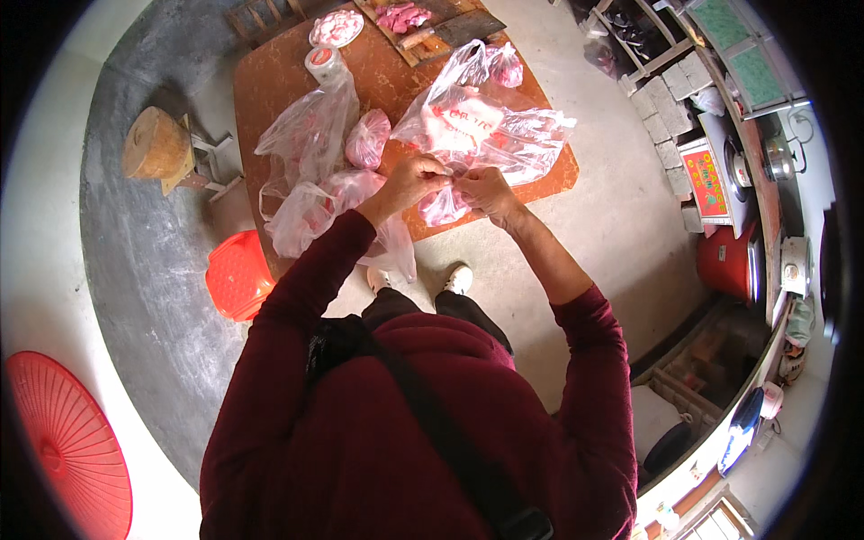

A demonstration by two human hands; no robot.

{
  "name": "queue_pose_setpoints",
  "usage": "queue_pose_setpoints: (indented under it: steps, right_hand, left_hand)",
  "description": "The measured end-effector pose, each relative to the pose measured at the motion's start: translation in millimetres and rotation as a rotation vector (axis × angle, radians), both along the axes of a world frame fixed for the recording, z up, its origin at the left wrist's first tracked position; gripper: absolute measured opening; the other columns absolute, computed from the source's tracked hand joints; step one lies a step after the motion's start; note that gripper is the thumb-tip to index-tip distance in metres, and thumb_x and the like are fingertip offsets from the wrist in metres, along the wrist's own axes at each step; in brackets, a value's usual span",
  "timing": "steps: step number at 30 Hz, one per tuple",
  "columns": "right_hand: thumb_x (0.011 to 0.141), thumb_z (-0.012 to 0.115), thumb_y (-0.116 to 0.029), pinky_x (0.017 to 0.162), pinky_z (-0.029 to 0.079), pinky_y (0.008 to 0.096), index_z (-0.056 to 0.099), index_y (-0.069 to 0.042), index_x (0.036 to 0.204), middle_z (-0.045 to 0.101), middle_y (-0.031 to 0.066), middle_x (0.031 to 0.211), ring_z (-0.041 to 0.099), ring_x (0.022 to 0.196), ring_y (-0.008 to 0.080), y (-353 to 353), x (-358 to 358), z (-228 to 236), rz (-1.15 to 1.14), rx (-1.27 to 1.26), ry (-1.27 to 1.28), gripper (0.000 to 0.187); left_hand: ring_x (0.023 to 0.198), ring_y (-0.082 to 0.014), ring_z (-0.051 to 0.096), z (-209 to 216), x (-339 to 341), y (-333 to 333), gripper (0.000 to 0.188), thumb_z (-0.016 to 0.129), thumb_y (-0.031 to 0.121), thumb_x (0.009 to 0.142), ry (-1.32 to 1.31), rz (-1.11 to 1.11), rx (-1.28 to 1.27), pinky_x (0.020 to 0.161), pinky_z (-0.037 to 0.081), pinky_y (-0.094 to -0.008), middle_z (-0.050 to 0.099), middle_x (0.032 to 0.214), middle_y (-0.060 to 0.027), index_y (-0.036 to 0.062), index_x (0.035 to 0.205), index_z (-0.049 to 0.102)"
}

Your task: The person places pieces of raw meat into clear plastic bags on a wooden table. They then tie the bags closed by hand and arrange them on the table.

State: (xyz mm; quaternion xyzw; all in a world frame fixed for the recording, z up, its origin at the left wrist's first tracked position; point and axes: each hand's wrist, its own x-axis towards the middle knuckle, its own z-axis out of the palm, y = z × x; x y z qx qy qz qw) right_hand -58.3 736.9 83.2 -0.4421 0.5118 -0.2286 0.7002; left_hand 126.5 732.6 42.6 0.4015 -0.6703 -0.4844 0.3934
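Note:
At the near edge of the brown table (378,63), my left hand (416,183) and my right hand (489,192) meet, fingers pinched together. Between them is the gathered top of a small plastic bag of meat (443,208), its pink contents showing through. Just beyond my hands lies a large see-through bag with pale meat and red print (463,121). A tied bag of pink meat (368,139) sits left of it. Further left, crumpled plastic bags (310,135) spread across the table and hang over its near edge.
On the table's far side are a plate of pale pieces (336,28), a roll of plastic bags (324,63) and a wooden board (432,40) bearing red meat and a cleaver. A red stool (239,275) and a wooden block (155,144) stand left. Shelving (760,171) lines the right wall.

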Motion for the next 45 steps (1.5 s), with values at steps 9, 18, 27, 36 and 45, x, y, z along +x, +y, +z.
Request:
queue_pose_setpoints:
  steps: [9, 18, 27, 36, 45]
  right_hand:
    - [0.085, 0.055, -0.010, 0.051, 0.041, 0.0245, 0.060, 0.003, 0.074, 0.058, 0.0029, 0.060, 0.052, 0.056, 0.0107, 7.5, 7.9, -77.1, -0.067, -0.351, 0.155, 0.018]
    - [0.084, 0.055, -0.011, 0.053, 0.043, 0.0297, 0.061, 0.001, 0.079, 0.059, 0.0076, 0.062, 0.055, 0.057, 0.0160, 16.4, 7.1, -92.2, -0.019, -0.574, 0.309, 0.014]
    - [0.072, 0.059, 0.011, 0.078, 0.048, 0.0307, 0.060, -0.004, 0.099, 0.061, 0.0100, 0.094, 0.060, 0.088, 0.0230, -17.3, 12.2, -86.7, 0.181, -0.877, 0.083, 0.031]
    - [0.073, 0.063, 0.007, 0.075, 0.047, 0.0276, 0.058, -0.004, 0.096, 0.059, 0.0068, 0.090, 0.058, 0.084, 0.0181, -29.9, 18.2, -95.9, 0.307, -0.858, 0.070, 0.026]
    - [0.068, 0.061, 0.004, 0.067, 0.045, 0.0294, 0.057, -0.005, 0.087, 0.055, 0.0075, 0.077, 0.055, 0.074, 0.0204, -16.3, 26.2, -103.3, 0.067, -0.907, 0.091, 0.021]
  left_hand:
    - [0.070, -0.0256, 0.062, -9.5, 1.5, -3.4, 0.010, 0.068, 0.003, 0.070, -0.241, -0.110, -0.295, 0.062, 0.049, -0.0322, 0.062, 0.076, -0.0131, -0.0026, 0.078, 0.065]
    - [0.066, -0.0304, 0.055, -39.2, 1.2, 0.2, 0.007, 0.062, -0.001, 0.069, -0.334, -0.124, -0.299, 0.057, 0.044, -0.0362, 0.054, 0.071, -0.0129, -0.0027, 0.073, 0.057]
    - [0.067, -0.0258, 0.059, -48.1, 11.6, 4.9, 0.007, 0.060, -0.004, 0.072, -0.215, 0.002, -0.213, 0.058, 0.045, -0.0317, 0.059, 0.078, -0.0133, -0.0020, 0.078, 0.058]
    - [0.072, -0.0139, 0.059, -68.2, 19.8, 8.3, 0.009, 0.062, -0.003, 0.076, -0.141, 0.107, -0.052, 0.063, 0.047, -0.0269, 0.062, 0.081, -0.0095, -0.0017, 0.082, 0.056]
    - [0.059, -0.0145, 0.054, -57.0, 11.9, 8.5, 0.012, 0.061, -0.003, 0.074, -0.131, 0.139, -0.072, 0.054, 0.042, -0.0268, 0.057, 0.069, -0.0087, 0.0007, 0.082, 0.054]
